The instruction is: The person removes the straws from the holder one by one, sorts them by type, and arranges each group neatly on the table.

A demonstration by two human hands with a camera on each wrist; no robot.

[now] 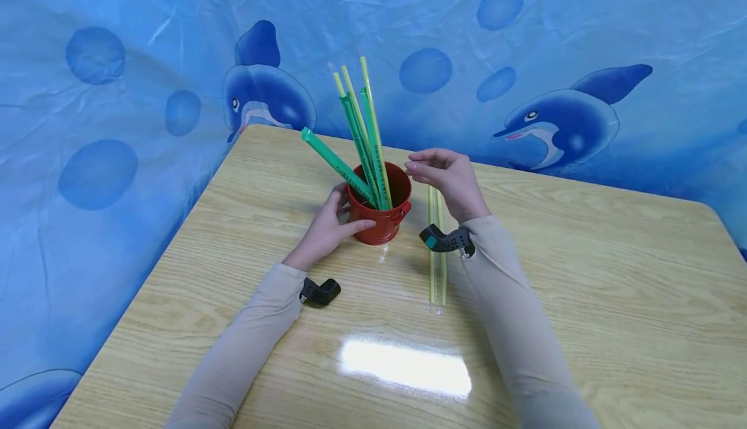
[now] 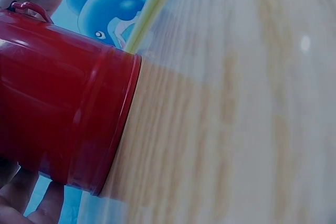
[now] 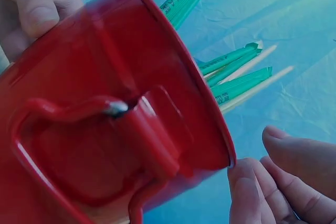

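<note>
- One glossy red bucket [image 1: 386,228], smooth-walled, round and rimmed, is stood upright on the counter [image 1: 583,273]; a bent red wire handle [image 3: 68,111] is hooked through a rolled lug [image 3: 152,129] on its side.
- Several green wrapped sticks [image 1: 337,164], printed with small dark lettering and crimped at the ends, are held in the bucket; one is leaned well over to the left, apart from the others.
- Slender yellow sticks [image 1: 376,132] are stood among them, rising higher than the green ones.
- Two more yellow lengths [image 1: 432,277], encased in clear film, are laid side by side on the counter, right of the bucket and partly covered by the right hand [image 1: 446,179].
- Pale, streaked wood grain is shown by the counter, with a bright glare patch.
- Behind, a creased blue sheet [image 1: 362,1] is printed with dolphins.
- The bucket is gripped by the left hand [image 1: 325,227], its thumb laid along the near wall and its fingers wrapped round the left side.
- The right hand is raised by the rim, wrist bent, fingers loosely curled with a narrow gap to the thumb; nothing is seen held, and contact with the rim cannot be told.
</note>
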